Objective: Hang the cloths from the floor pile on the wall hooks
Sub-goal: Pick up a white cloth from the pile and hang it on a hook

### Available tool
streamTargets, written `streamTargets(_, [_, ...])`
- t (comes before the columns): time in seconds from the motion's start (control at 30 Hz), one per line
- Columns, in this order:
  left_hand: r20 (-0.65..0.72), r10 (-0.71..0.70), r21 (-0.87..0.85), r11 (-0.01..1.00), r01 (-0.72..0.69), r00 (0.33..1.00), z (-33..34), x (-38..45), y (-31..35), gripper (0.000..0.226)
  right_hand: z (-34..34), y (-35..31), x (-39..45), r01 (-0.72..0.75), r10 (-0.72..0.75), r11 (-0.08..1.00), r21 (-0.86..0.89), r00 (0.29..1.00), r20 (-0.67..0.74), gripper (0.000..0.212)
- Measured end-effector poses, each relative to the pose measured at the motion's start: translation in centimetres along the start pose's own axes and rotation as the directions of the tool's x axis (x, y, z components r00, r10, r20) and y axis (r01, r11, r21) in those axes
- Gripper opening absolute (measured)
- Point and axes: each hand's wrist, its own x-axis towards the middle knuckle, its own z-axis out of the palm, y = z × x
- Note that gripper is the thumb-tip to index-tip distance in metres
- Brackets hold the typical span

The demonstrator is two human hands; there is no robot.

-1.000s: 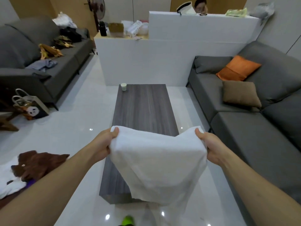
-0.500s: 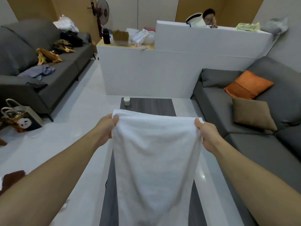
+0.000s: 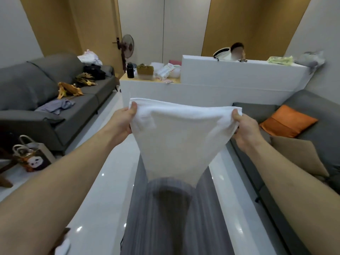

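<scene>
Now both hands hold a white cloth [image 3: 179,137] up over the dark wooden table [image 3: 165,227]. At nine o'clock the left hand [image 3: 123,122] pinches one top corner, thumb over the front and fingers hidden behind; at three o'clock the right hand [image 3: 244,127] clamps the other corner. Between them the cloth hangs, tapering toward six o'clock.

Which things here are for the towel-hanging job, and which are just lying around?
For the job:
white towel
left hand, pinching one top corner
right hand, pinching the other corner

Just lying around:
orange cushion
brown cushion
panda bag
fan
black bottle
clothes on the left sofa
</scene>
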Motion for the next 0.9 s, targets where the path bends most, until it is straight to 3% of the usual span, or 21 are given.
streamTargets(0.03, [-0.027,-0.014,0.003,1.0,0.014,1.0,-0.2,-0.5,-0.7,0.045,-0.4,0.6,-0.4,-0.015,0.015,1.0,-0.005,1.0,-0.009,0.088])
streamTargets(0.17, [-0.103,-0.119,0.006,0.993,0.12,0.988,-1.4,-3.6,-5.8,0.041,-2.8,5.0,-3.3,-0.15,0.146,0.987,-0.064,0.988,-0.057,0.042])
streamTargets(0.37, [-0.148,-0.3,0.107,0.942,0.317,0.942,-3.1,-11.2,-15.9,0.049,-7.8,13.6,-10.0,-0.345,0.329,0.919,-0.189,0.938,-0.112,0.042])
streamTargets(0.6, [-0.148,-0.494,0.083,0.857,0.509,0.857,-4.3,-21.2,-27.0,0.044,-13.0,21.4,-18.8,-0.525,0.5,0.814,-0.248,0.851,-0.159,0.028])
streamTargets(0.77, [-0.181,-0.596,0.056,0.788,0.613,0.783,-4.4,-26.9,-32.4,0.044,-16.0,26.1,-23.8,-0.623,0.587,0.723,-0.297,0.782,-0.212,0.035])
streamTargets(0.9, [-0.225,-0.647,0.027,0.743,0.669,0.728,-4.2,-30.0,-35.1,0.03,-17.5,28.9,-26.5,-0.688,0.636,0.643,-0.337,0.724,-0.266,0.043])
